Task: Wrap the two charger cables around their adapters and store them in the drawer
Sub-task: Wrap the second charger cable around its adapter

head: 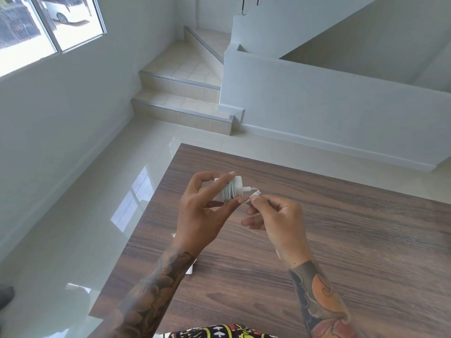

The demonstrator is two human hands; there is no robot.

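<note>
A wood-grain counter (341, 240) fills the lower view, with pale floor tiles and stairs beyond it. Above its middle, the left hand (197, 215) holds a white adapter (233, 189) between thumb and index finger, the other fingers spread loosely; most of the cable (228, 192) is already coiled around its body. The right hand (278, 218) pinches the cable's free plug end (255, 194) between thumb and forefinger, just beside the adapter. A small white item (190, 268), perhaps the second charger, peeks from under the left forearm. No drawer shows. The risk, as I judge it: if the plug end is released untucked, the springy coils could loosen and unwind; a light two-finger hold could also let the adapter slip.
</note>
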